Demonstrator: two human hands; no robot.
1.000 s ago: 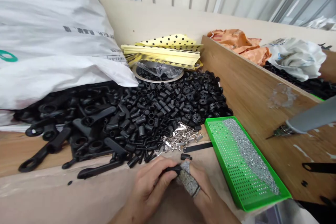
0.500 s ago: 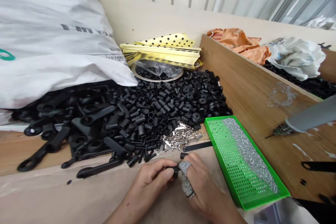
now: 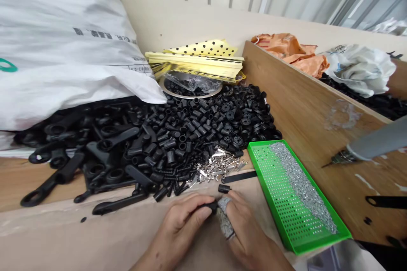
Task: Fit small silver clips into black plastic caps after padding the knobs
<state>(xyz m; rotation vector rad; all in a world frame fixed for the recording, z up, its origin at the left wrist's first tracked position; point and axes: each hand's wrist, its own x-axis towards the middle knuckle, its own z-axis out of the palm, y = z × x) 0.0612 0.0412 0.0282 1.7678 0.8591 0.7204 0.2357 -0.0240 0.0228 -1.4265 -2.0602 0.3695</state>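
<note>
Blk part point(image 3: 211, 206) mostly hidden btwn L fingers point(image 3: 197, 200) & R fingers point(image 3: 225, 222), grey tool point(image 3: 378, 140) well R of them cut by edge, white sack point(image 3: 63, 51) far L cut too, silver bits point(image 3: 303, 190) R of them too small to ID

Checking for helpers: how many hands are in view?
2: the left hand, gripping a small black part, and the right hand, its grey-wrapped fingers at that part's end, left of the green tray.

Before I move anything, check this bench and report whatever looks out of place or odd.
A small black disc lies alone on the bench, out to the left of the left hand, apart from the heap of black parts. Beyond the heap, yellow dotted sheeting sits skewed, hiding much of the far rim of the metal bowl.
</note>
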